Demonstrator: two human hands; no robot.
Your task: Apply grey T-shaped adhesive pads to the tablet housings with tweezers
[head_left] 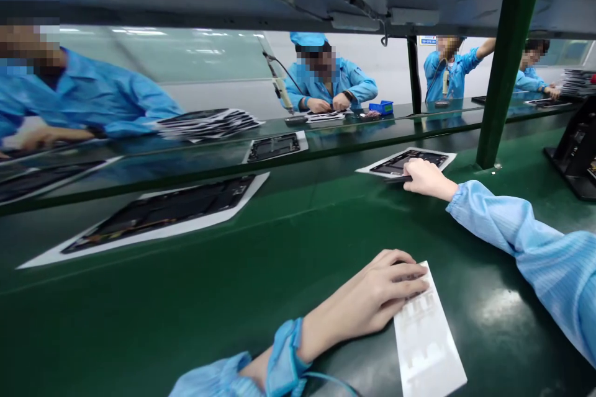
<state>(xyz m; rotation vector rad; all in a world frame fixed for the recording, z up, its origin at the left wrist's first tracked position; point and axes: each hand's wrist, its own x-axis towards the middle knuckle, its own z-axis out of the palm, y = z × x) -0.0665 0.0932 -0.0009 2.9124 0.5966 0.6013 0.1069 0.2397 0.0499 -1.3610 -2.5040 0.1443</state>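
My left hand (379, 288) lies with its fingers stretched over the upper left edge of a white sheet (431, 344) bearing rows of pale pieces. The sheet rests on the green bench near me. Farther off, my right hand (428, 178) is closed at the near edge of a black flat device panel (403, 161), which lies on white paper. A dark slim tool (397, 180) sticks out to the left from its fingers; its exact kind is unclear. Both arms wear blue sleeves.
Another black panel (172, 211) on white paper lies to the left. Beyond runs a raised line with a further panel (274, 147) and a paper-edged stack (209, 124). Co-workers in blue sit behind it. A green post (507, 74) and black stand (577, 142) are at right; a shelf hangs overhead.
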